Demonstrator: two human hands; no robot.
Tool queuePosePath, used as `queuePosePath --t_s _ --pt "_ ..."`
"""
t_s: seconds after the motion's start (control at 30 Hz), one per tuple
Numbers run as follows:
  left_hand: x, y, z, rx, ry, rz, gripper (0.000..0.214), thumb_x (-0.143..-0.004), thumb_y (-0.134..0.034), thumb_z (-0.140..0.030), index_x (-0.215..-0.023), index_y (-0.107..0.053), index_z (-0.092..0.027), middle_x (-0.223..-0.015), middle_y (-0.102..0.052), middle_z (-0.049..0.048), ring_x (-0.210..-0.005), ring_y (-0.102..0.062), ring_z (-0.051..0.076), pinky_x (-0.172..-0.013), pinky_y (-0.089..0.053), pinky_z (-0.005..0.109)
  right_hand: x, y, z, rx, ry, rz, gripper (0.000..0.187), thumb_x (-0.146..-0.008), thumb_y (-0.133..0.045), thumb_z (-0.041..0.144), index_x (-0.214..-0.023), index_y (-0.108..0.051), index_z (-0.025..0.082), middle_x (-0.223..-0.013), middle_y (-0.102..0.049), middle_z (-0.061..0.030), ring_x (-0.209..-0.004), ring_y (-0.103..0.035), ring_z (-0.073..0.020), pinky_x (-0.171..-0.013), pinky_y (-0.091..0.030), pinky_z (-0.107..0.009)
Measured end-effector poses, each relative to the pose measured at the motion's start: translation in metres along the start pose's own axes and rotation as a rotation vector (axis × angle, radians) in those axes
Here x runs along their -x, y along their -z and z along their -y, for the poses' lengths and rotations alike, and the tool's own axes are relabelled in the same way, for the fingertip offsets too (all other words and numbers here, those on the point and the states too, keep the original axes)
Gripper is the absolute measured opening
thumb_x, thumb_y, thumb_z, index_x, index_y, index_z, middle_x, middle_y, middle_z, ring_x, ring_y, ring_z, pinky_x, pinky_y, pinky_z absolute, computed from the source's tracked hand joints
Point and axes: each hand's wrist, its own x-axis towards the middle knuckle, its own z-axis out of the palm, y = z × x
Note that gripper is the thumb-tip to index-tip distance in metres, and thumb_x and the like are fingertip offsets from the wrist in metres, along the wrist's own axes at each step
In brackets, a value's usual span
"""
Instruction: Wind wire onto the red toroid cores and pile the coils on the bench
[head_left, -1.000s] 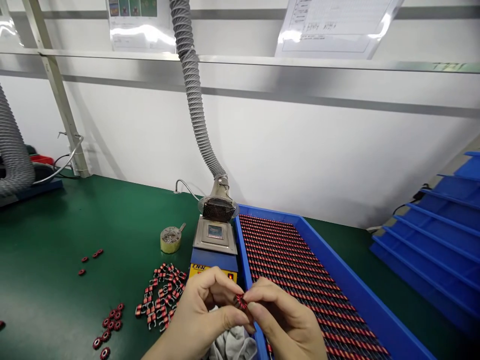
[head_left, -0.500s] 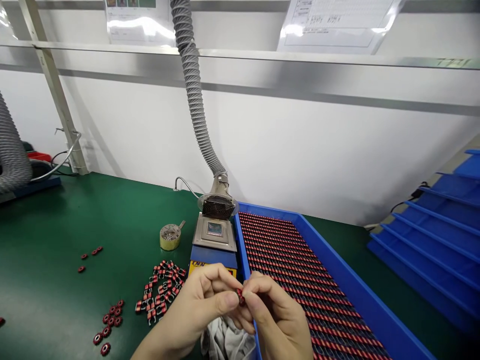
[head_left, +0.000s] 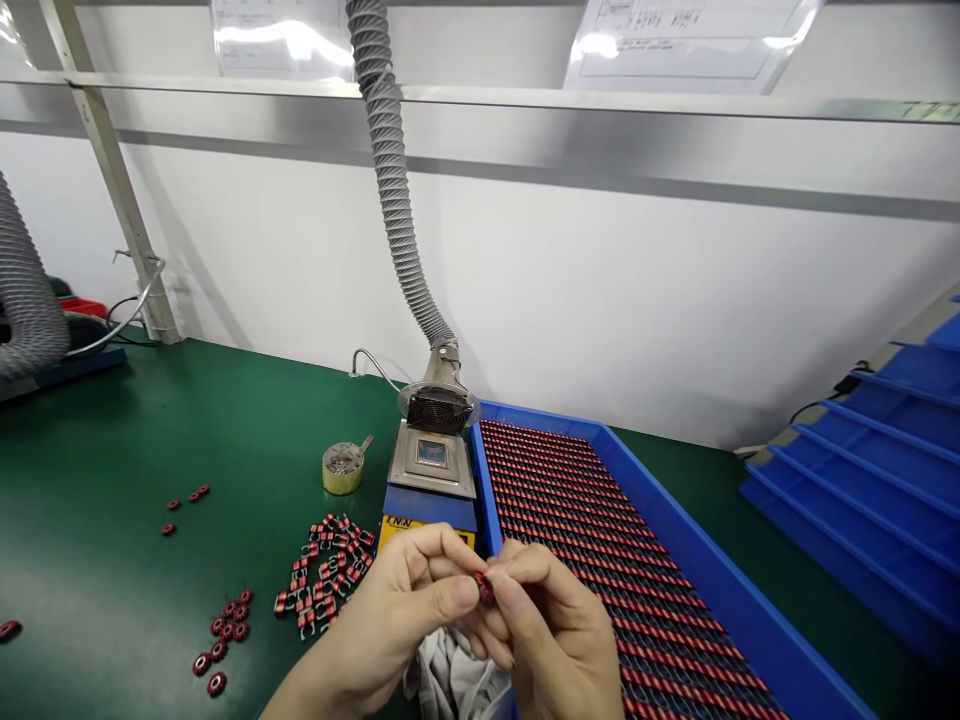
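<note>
A long blue plastic tray [head_left: 720, 580] carries close rows of small red-and-black coils [head_left: 585, 520], while a round yellow pot [head_left: 342, 482] on the green counter [head_left: 225, 430] holds greyish bits. The left hand [head_left: 420, 610] and right hand [head_left: 559, 620] together pinch a small dark-red ring-shaped coil [head_left: 485, 588] above crumpled grey cloth [head_left: 454, 675], partly blocking the blue-and-yellow metal-topped machine [head_left: 435, 470]

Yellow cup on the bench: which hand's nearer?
Left. The left hand is nearer the camera than the yellow cup and to its right; the right hand is farther right, by the blue tray.
</note>
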Motion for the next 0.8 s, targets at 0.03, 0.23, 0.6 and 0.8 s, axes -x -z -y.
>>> queuePosePath --t_s 0.03,0.23,0.6,0.8 --pt "0.0 -0.001 -0.001 0.0 0.0 0.004 0.029 -0.074 -0.085 -0.033 -0.081 -0.067 -0.012 -0.063 -0.077 0.0046 -0.055 -0.073 0.011 -0.057 -0.056 0.015 0.0 0.0 0.0 -0.006 -0.002 -0.009 0.026 -0.076 -0.085 0.04 -0.065 -0.07 0.021 -0.048 -0.054 0.0058 -0.041 -0.047 -0.0054 -0.045 -0.042 -0.015" --pt "0.002 -0.004 -0.002 0.008 0.0 0.023 0.025 -0.077 -0.083 -0.031 -0.087 -0.07 -0.012 -0.066 -0.077 0.0043 -0.057 -0.073 0.01 -0.061 -0.056 0.016 0.003 -0.011 -0.001 0.024 0.073 -0.155 0.028 -0.073 -0.087 0.045 -0.066 -0.071 0.022 -0.057 -0.055 0.0058 -0.037 -0.046 -0.0018 -0.037 -0.039 -0.01" --pt "0.004 -0.003 -0.006 -0.016 0.013 0.006 0.026 -0.074 -0.086 -0.028 -0.085 -0.067 -0.014 -0.069 -0.077 0.0028 -0.06 -0.073 0.011 -0.063 -0.055 0.017 0.003 0.012 0.0 0.06 0.325 0.089 0.009 -0.093 -0.069 0.031 -0.087 -0.07 0.024 -0.063 -0.055 0.0034 -0.055 -0.054 -0.0111 -0.049 -0.049 -0.019" --pt "0.005 -0.002 -0.006 -0.043 0.023 -0.012 0.028 -0.071 -0.088 -0.028 -0.087 -0.069 -0.015 -0.068 -0.075 0.0017 -0.059 -0.07 0.01 -0.063 -0.053 0.018 0.009 0.002 0.002 0.076 0.307 0.004 0.011 -0.09 -0.072 0.034 -0.085 -0.071 0.025 -0.063 -0.054 0.0048 -0.056 -0.051 -0.011 -0.052 -0.045 -0.02"
